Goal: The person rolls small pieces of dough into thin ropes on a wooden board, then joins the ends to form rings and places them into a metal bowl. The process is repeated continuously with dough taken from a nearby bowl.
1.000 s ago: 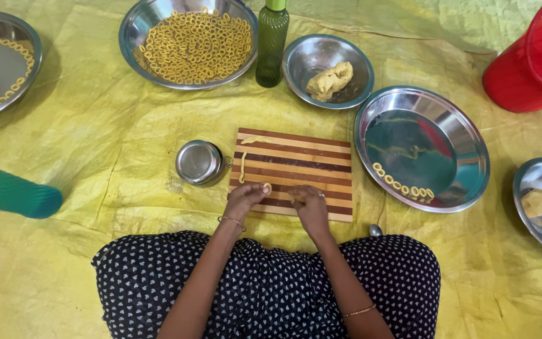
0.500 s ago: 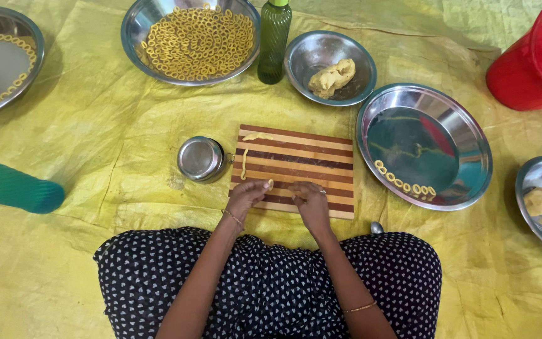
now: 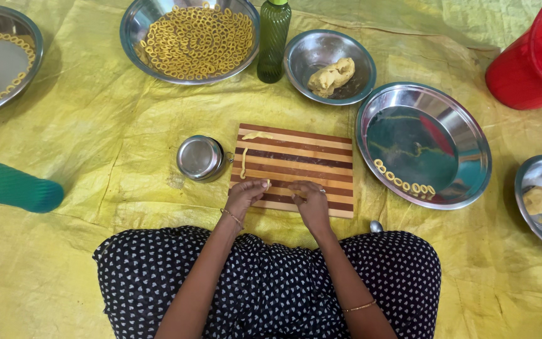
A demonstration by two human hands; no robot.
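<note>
Person sits cross-legged in a dark dotted dress [image 3: 265,289], both hands on the near edge of the striped wooden board [image 3: 302,157]. Left hand [image 3: 246,194] is curled, fingertips pinched on a small yellow dough bit [image 3: 267,183] at its 2 o'clock; right hand [image 3: 312,202] is curled knuckles-up just beside it, at 3 o'clock from the left hand, fingers pressing on the board, and whether it grips dough cannot be told. The dough bit sits between the two hands, closer to the left fingertips. At 12 o'clock from the left hand, on the board's left side, lies a thin dough strand [image 3: 243,162], long axis running near to far, apart from both hands and nearer the left one. A short dough piece [image 3: 256,135] lies at the board's far left corner, long axis crosswise. Small steel cup [image 3: 200,157] touches the board's left edge, 10 o'clock from the left hand. Steel plate [image 3: 465,135] with a short row of dough rings [image 3: 404,183] is at 2 o'clock from the right hand. Farther, at 12 o'clock, a steel bowl [image 3: 308,56] holds a dough lump [image 3: 330,75], a green bottle [image 3: 273,39] stands beside it, and a big bowl [image 3: 134,31] is full of rings [image 3: 196,39].
</note>
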